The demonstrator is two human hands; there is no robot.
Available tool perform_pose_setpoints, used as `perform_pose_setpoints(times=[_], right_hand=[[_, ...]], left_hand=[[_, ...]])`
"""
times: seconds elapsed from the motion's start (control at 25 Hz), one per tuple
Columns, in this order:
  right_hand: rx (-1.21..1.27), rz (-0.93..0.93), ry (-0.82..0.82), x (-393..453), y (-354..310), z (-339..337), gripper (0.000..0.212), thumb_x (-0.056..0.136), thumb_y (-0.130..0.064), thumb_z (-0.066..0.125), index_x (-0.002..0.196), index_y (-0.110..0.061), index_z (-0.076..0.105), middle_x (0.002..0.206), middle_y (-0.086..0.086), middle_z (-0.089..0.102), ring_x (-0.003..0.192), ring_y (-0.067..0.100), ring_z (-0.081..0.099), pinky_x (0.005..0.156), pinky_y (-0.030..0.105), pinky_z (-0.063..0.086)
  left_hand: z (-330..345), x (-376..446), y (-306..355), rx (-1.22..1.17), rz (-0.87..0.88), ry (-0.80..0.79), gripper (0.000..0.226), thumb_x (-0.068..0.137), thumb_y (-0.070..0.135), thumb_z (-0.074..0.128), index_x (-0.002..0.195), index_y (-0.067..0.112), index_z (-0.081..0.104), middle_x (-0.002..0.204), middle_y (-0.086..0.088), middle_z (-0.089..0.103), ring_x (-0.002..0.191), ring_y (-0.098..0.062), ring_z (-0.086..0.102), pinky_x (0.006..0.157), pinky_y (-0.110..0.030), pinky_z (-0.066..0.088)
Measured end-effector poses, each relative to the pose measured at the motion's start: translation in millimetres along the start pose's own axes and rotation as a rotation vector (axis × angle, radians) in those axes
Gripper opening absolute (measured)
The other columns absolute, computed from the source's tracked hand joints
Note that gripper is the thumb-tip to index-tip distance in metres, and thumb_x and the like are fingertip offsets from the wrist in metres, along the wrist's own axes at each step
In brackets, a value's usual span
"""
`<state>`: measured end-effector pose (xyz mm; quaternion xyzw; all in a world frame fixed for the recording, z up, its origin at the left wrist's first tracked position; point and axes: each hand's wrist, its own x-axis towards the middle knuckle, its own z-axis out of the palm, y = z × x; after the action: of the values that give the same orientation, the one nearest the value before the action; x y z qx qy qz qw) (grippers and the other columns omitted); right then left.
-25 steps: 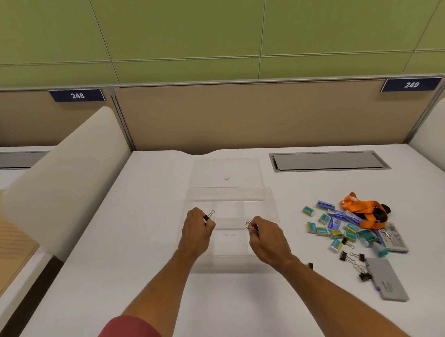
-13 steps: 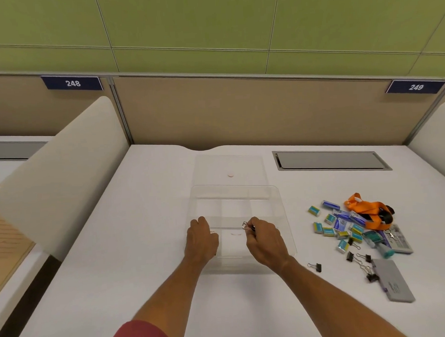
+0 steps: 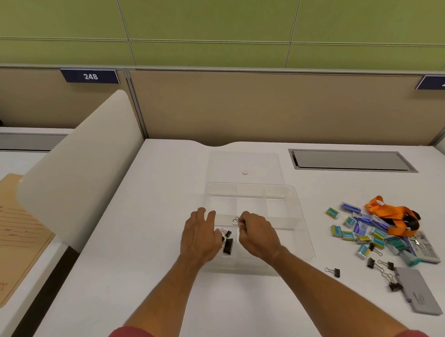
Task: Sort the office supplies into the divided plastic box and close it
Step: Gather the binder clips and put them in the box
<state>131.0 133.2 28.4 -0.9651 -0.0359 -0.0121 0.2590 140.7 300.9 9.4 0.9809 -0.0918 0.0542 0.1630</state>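
Note:
A clear divided plastic box (image 3: 302, 226) stands open on the white desk, its clear lid (image 3: 244, 159) lying flat behind it. My left hand (image 3: 199, 238) hovers over the near-left compartment with fingers spread and relaxed. Beside its fingertips, black binder clips (image 3: 227, 244) lie inside that compartment. My right hand (image 3: 259, 236) is above the box's near middle and pinches a binder clip (image 3: 236, 220) whose wire loop sticks out. To the right lie small staple boxes (image 3: 347, 229), an orange lanyard (image 3: 389, 215) and loose binder clips (image 3: 385, 265).
A grey flat case (image 3: 418, 293) lies at the near right of the pile, a single clip (image 3: 333, 271) closer to the box. A grey cable hatch (image 3: 351, 160) is set in the desk at the back right. A white divider panel (image 3: 70, 162) borders the left.
My left hand has opened and its binder clip now lies in the near-left compartment. The right hand still pinches its clip and has barely shifted.

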Motion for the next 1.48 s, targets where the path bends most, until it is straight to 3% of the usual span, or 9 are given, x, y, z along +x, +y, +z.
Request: perform_pose_setpoints(times=[0.24,0.4,0.52,0.68,0.88,1.04,1.24,1.48], right_hand=[[-0.186,-0.129,-0.189,18.4,-34.8,17.6,0.017,0.084,-0.017,0.049,0.091,-0.014,0.063,0.089,0.005,0.066,0.083,0.028,0.061,0.063,0.032,0.043],[-0.293,-0.189,-0.254,24.1,-43.6,31.2,0.021,0.086,-0.018,0.052,0.102,-0.017,0.065,0.101,0.005,0.066,0.094,0.029,0.061,0.074,0.036,0.048],[-0.283,-0.189,-0.300,28.0,-44.8,35.2,0.026,0.087,-0.019,0.057,0.113,-0.017,0.061,0.109,0.006,0.062,0.103,0.029,0.059,0.081,0.038,0.049],[-0.229,-0.211,-0.420,32.5,-44.2,38.1,0.049,0.083,-0.011,0.063,0.130,-0.017,0.049,0.120,0.011,0.052,0.114,0.028,0.048,0.090,0.038,0.049],[-0.052,-0.148,-0.479,33.2,-42.3,36.6,0.061,0.077,-0.002,0.062,0.133,-0.018,0.045,0.122,0.012,0.045,0.121,0.027,0.038,0.098,0.034,0.042],[0.065,-0.120,-0.455,28.4,-42.7,26.3,0.069,0.074,-0.011,0.067,0.138,-0.017,0.041,0.131,0.010,0.045,0.123,0.025,0.044,0.102,0.034,0.042],[-0.056,-0.181,-0.233,12.3,-25.4,17.0,0.070,0.079,-0.033,0.058,0.144,-0.020,0.034,0.144,0.005,0.042,0.131,0.022,0.038,0.105,0.036,0.040],[-0.284,-0.177,-0.113,-16.6,15.8,1.2,0.082,0.086,-0.054,0.044,0.152,-0.018,0.011,0.160,0.012,0.012,0.148,0.026,0.011,0.119,0.038,0.008]], left_hand=[[-2.4,-12.8,-33.5,0.040,-0.091,0.038,0.048,0.090,0.026,0.049,0.136,0.011,0.049,0.137,-0.016,0.051,0.120,-0.032,0.051,0.098,-0.042,0.043],[-4.6,-18.3,-41.1,0.055,-0.097,0.021,0.052,0.089,0.031,0.043,0.138,0.013,0.048,0.138,-0.015,0.051,0.121,-0.031,0.051,0.099,-0.041,0.043],[-7.1,-19.4,-44.7,0.045,-0.112,0.010,0.055,0.090,0.033,0.039,0.140,0.013,0.045,0.140,-0.015,0.049,0.124,-0.031,0.049,0.102,-0.041,0.041],[-6.6,-18.7,-45.7,0.020,-0.117,-0.014,0.055,0.092,0.033,0.038,0.143,0.013,0.039,0.145,-0.013,0.044,0.130,-0.029,0.043,0.106,-0.040,0.036],[-5.5,-16.5,-42.7,0.012,-0.110,-0.035,0.058,0.091,0.035,0.033,0.145,0.012,0.037,0.147,-0.013,0.041,0.132,-0.029,0.041,0.108,-0.039,0.034],[-5.6,-17.0,-38.2,0.010,-0.083,-0.053,0.062,0.089,0.036,0.032,0.147,0.013,0.033,0.149,-0.012,0.038,0.134,-0.027,0.037,0.109,-0.038,0.031],[-6.1,-16.6,-27.1,0.002,-0.033,-0.088,0.071,0.087,0.041,0.034,0.151,0.015,0.021,0.157,-0.014,0.023,0.143,-0.028,0.024,0.115,-0.038,0.022],[6.5,-13.9,0.1,0.024,0.050,-0.105,0.078,0.088,0.049,0.035,0.154,0.019,0.008,0.162,-0.011,0.005,0.150,-0.026,0.005,0.119,-0.039,0.009]])
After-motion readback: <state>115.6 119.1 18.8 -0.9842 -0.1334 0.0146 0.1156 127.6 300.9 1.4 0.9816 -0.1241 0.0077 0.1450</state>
